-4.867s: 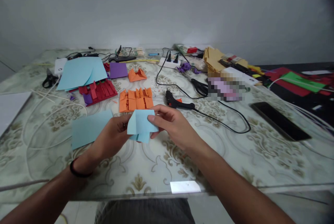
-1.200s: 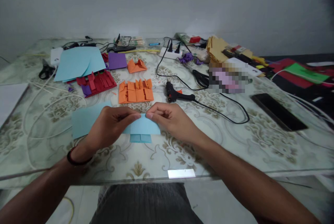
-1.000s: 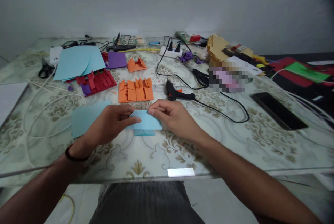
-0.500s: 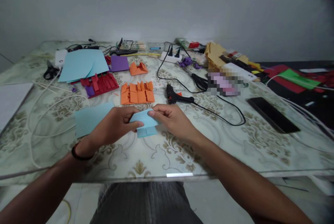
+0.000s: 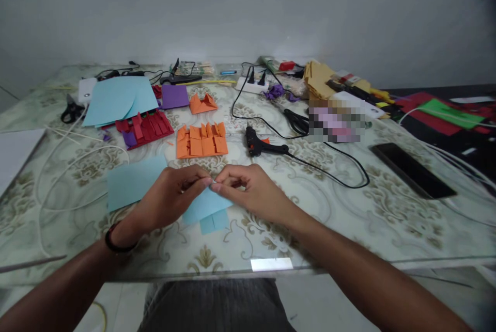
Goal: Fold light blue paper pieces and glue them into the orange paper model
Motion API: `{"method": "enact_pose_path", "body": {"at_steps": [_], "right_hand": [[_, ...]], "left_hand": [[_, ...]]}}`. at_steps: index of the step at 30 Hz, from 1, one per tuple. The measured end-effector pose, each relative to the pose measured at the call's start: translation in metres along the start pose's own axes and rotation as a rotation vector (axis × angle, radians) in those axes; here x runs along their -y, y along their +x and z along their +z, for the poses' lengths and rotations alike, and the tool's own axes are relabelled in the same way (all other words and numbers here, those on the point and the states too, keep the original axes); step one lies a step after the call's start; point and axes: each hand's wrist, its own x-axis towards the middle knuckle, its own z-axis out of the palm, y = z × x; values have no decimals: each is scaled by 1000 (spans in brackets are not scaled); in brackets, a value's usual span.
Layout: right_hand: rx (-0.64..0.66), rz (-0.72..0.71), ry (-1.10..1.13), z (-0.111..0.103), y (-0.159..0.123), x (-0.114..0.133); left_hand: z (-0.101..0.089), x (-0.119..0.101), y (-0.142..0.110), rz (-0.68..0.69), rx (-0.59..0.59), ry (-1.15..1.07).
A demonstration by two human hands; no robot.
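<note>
A folded light blue paper (image 5: 205, 205) is pinched along its far edge by both hands. My left hand (image 5: 176, 192) grips it with thumb and fingers, and my right hand (image 5: 248, 187) does the same just beside it, the thumbs nearly meeting. A narrower slit flap (image 5: 214, 222) of the paper sticks out toward me. Left of my left hand lies a flat light blue sheet (image 5: 134, 182), partly covered by the wrist. Beyond the hands sits an orange folded paper piece (image 5: 202, 141) with raised tabs.
A black glue gun (image 5: 263, 145) lies right of the orange piece, its cord curving right. Red folded paper (image 5: 145, 128), blue sheets (image 5: 120, 97) and scissors (image 5: 72, 110) are at the left. Black-handled scissors (image 5: 296, 121), a power strip (image 5: 251, 85) and a phone (image 5: 413, 170) lie beyond and right.
Both hands have shifted from the paper's sides to its far edge, thumbs closer together. More of the blue paper now shows below them, nearer the table's front edge.
</note>
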Motion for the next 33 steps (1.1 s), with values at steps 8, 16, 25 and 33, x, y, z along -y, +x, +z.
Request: {"method": "enact_pose_path", "body": {"at_steps": [8, 16, 25, 33], "right_hand": [[-9, 13, 177, 3, 1, -2], [34, 10, 226, 1, 2, -4], [-21, -24, 157, -26, 7, -4], [24, 8, 35, -5, 2, 0]], "left_hand": [[1, -1, -3, 29, -14, 12], [0, -9, -7, 58, -29, 51], [-25, -2, -1, 25, -221, 121], [-4, -7, -2, 40, -46, 56]]}}
